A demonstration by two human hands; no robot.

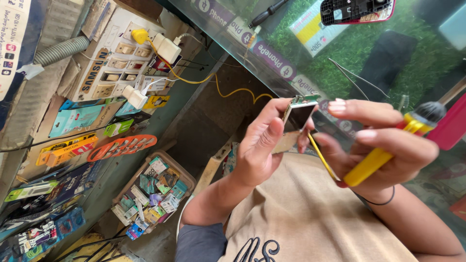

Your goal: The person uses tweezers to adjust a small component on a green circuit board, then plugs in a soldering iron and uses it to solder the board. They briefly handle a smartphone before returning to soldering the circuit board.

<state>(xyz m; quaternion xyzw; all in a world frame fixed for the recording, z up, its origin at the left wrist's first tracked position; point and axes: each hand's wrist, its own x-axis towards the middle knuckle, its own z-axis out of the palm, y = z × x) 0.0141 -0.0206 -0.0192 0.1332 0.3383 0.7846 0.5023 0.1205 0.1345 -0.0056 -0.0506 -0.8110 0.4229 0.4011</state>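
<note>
The left hand [259, 145] pinched a bare phone display board [297, 119] at chest height, while the right hand's [378, 145] curled fingers gripped a yellow-handled tool [374, 162]; disassembly appeared done, reassembly outstanding, the phone shell [357, 10] lying apart on the glass counter [301, 53].

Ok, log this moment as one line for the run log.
left hand: holds small phone circuit board | right hand: grips yellow-handled soldering iron, fingertips at board | glass counter ahead

White power strip [114, 63] with plugs – open box of small packets [153, 194] on the floor
</note>
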